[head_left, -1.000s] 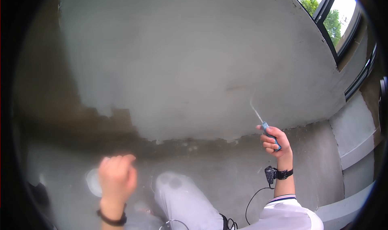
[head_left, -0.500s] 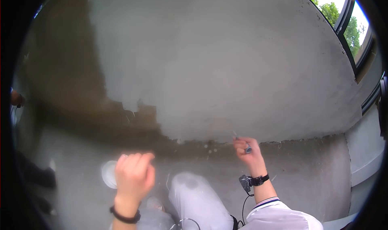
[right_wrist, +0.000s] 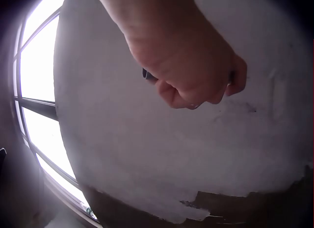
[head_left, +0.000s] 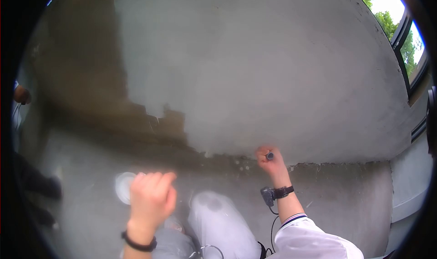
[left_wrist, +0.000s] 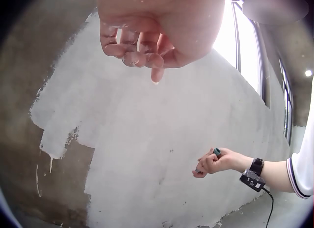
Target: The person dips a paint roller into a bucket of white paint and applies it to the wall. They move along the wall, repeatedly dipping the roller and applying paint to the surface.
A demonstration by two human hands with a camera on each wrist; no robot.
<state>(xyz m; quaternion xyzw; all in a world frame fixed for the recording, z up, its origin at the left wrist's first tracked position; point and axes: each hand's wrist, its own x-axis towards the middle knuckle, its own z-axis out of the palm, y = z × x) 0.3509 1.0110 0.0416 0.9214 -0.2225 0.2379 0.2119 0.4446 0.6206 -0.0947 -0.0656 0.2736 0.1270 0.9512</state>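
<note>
My right hand (head_left: 273,164) grips a tool by its blue handle (head_left: 270,156) near the lower part of the grey-coated wall (head_left: 255,68). The handle's round end faces the head camera, and the tool's thin front part is hidden behind the fist. In the right wrist view, the handle end (right_wrist: 147,74) pokes out beside the curled fingers. My left hand (head_left: 152,197) hangs in the air with its fingers loosely bent and nothing in them. Its dangling fingers (left_wrist: 130,46) show in the left wrist view, away from the wall.
A round white object (head_left: 123,187) rests on the floor, partly behind my left hand. Brown uncoated wall (head_left: 82,68) lies to the left, a window (head_left: 412,49) to the upper right. Another person's hand (head_left: 22,95) and dark-clothed legs (head_left: 38,179) show at the left edge.
My right hand has moved left, and the tool has turned so its handle end faces the head camera. The head view has shifted left, bringing the other person into sight.
</note>
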